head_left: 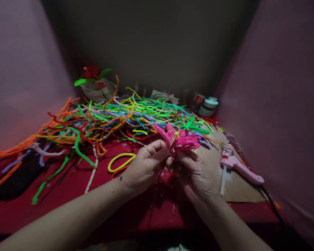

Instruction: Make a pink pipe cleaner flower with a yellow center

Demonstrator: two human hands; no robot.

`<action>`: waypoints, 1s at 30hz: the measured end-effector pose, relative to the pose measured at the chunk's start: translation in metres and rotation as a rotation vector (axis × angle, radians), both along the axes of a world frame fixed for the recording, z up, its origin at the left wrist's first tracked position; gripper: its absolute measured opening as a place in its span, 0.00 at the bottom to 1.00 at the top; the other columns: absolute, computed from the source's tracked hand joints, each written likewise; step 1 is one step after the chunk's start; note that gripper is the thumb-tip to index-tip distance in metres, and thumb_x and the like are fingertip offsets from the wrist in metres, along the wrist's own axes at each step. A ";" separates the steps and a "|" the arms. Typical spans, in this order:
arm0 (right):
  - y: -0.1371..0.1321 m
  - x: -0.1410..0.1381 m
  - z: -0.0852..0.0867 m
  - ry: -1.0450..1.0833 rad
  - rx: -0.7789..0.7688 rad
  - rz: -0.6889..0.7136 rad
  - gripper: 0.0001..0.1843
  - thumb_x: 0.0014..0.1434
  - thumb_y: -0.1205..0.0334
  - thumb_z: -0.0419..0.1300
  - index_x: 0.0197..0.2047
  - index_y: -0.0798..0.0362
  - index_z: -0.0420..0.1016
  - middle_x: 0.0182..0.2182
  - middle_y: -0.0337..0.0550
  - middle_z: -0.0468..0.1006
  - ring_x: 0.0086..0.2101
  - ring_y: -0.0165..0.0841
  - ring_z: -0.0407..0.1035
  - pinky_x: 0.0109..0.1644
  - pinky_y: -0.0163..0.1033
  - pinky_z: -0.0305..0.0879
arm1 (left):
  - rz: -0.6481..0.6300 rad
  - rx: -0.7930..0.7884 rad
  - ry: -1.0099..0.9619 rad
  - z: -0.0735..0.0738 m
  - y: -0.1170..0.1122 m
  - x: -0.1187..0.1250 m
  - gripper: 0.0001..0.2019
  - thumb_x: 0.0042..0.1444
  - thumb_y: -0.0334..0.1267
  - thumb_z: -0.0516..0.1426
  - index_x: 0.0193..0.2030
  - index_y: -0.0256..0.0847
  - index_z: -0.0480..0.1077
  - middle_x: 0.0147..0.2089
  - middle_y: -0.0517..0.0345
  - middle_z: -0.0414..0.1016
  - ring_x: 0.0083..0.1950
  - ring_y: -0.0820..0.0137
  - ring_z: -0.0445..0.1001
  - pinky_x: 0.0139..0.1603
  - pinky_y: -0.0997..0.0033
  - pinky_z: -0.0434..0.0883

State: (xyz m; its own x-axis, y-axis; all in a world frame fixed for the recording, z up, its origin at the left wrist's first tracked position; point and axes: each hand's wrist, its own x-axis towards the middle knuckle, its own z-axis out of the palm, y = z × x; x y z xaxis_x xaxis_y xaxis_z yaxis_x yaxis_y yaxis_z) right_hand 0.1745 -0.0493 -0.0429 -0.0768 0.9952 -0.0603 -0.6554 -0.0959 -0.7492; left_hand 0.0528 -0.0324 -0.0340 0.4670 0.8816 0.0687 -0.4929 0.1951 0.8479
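Note:
A pink pipe-cleaner flower [185, 141] with a yellow center is held up between my two hands over the table. My left hand [149, 165] pinches it near the base of the petals. From the other side, my right hand [195, 170] has its fingers closed at the flower's underside, and the petals partly cover those fingertips. A thin dark stem [156, 191] runs down below my left fingers. Behind the flower lies a big tangled heap of colored pipe cleaners [125, 115], mostly green, orange, purple and red.
To the right, a pink glue gun [240, 169] with a clear glue stick lies on a brown cardboard sheet [209, 188]. A pale teal jar [208, 106] stands behind it. A red flower [91, 72] is at the back left. Yellow loops [117, 162] lie on the red cloth [102, 212].

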 end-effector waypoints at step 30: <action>-0.017 0.006 0.008 -0.574 0.271 -0.331 0.07 0.50 0.66 0.63 0.34 0.48 0.78 0.23 0.34 0.74 0.25 0.25 0.65 0.32 0.32 0.66 | 0.232 0.372 0.440 0.001 -0.006 -0.003 0.06 0.57 0.37 0.52 0.34 0.38 0.68 0.30 0.62 0.67 0.33 0.76 0.66 0.38 0.76 0.65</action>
